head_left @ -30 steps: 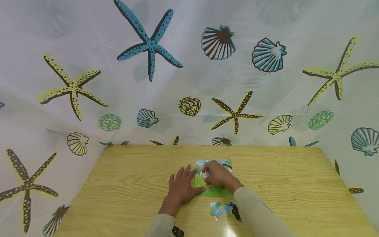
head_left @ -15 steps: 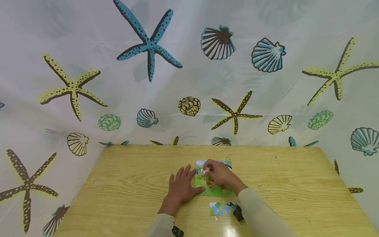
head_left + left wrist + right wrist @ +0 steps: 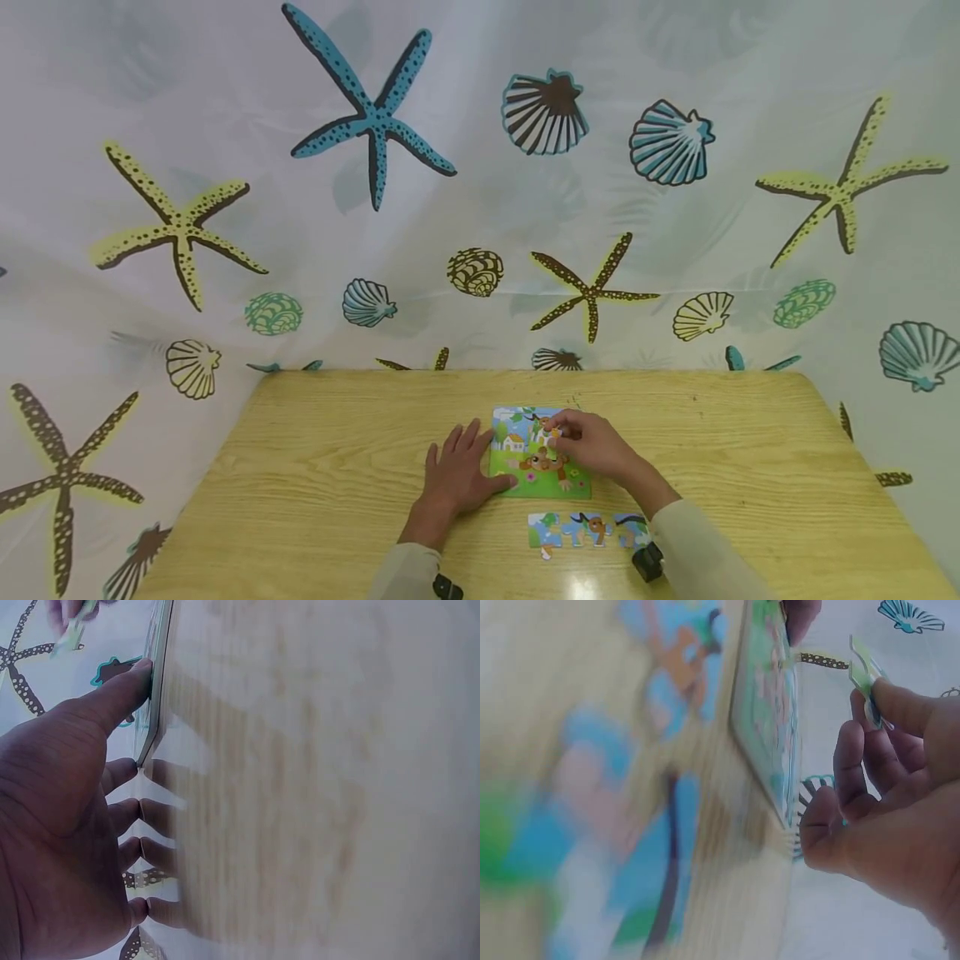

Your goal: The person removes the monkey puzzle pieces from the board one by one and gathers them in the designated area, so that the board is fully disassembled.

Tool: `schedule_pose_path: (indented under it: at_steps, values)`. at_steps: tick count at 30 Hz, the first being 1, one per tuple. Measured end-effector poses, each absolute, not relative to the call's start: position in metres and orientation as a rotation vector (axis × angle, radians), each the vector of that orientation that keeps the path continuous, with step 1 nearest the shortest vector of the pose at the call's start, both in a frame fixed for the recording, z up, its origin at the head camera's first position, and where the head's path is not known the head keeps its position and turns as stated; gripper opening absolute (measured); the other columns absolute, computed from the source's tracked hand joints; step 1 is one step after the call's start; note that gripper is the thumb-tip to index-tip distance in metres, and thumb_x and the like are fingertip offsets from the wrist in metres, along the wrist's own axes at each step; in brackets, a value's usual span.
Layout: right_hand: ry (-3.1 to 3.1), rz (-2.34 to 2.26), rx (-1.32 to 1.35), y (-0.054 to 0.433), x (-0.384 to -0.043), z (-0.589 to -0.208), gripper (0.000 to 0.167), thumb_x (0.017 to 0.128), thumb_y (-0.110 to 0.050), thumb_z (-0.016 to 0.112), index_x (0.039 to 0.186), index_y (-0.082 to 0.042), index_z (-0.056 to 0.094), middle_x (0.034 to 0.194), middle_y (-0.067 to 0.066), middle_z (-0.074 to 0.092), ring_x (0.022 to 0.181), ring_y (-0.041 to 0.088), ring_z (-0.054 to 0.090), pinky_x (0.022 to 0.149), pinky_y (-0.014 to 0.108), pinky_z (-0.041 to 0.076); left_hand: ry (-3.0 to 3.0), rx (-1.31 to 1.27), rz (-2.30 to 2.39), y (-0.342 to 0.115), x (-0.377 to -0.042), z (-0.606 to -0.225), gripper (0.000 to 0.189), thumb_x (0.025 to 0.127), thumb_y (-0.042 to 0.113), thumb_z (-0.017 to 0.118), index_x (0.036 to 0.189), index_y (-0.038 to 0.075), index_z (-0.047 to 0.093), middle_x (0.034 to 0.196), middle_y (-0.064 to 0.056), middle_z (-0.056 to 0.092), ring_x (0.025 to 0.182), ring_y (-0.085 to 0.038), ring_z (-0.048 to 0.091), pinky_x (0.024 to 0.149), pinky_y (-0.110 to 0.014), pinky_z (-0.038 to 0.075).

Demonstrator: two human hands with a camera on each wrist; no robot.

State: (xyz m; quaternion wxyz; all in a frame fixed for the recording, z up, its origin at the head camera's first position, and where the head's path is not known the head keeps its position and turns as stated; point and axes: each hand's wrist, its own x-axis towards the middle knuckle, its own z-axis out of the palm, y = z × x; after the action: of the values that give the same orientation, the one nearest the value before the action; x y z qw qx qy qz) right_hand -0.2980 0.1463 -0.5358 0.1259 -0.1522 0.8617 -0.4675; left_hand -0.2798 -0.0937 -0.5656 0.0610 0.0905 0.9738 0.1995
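Observation:
A jigsaw puzzle board with a monkey and a small house in its picture lies on the table. My left hand is spread flat beside its left edge, the thumb reaching over the lower left corner. In the left wrist view that thumb touches the board's edge, while the other fingertips rest on the tabletop. My right hand pinches a green and white puzzle piece between thumb and fingers. The piece is held up, overlapping the upper right part of the board in the head view.
Several loose puzzle pieces lie in a row on the wooden table, between the board and the table's near side, close to the right wrist camera. A white curtain with shells and starfish hangs around the table.
The right hand has moved right from the board's left part, carrying a pinched piece. The board's house picture and more loose pieces now show. The left hand has stayed in place.

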Motion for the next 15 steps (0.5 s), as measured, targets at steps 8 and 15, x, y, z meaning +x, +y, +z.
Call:
schedule_pose_path:
  at_steps: [8,15]
  values:
    - [2.448,-1.248,-0.587,0.169,-0.25,-0.533,0.016,0.093,-0.028,0.065,0.106,-0.019,0.066,0.085,-0.001,0.058,0.069,0.009,0.051,0.062,0.026,0.046,2.956,0.286,0.593,-0.093,-0.28,-0.568,0.084,0.08,0.063,0.067,0.147,0.019,0.043,0.159,-0.007,0.03,0.147,-0.035,0.025,0.115,-0.066,0.017]
    - [2.372,-1.216,-0.63,0.159,-0.21,-0.542,0.009,0.09,-0.027,0.069,0.097,-0.022,0.068,0.075,-0.009,0.056,0.061,0.001,0.046,0.058,0.02,0.044,2.962,0.289,0.613,-0.093,-0.28,-0.564,0.082,0.08,0.06,0.068,0.146,0.017,0.044,0.158,-0.009,0.031,0.146,-0.036,0.026,0.114,-0.067,0.018]
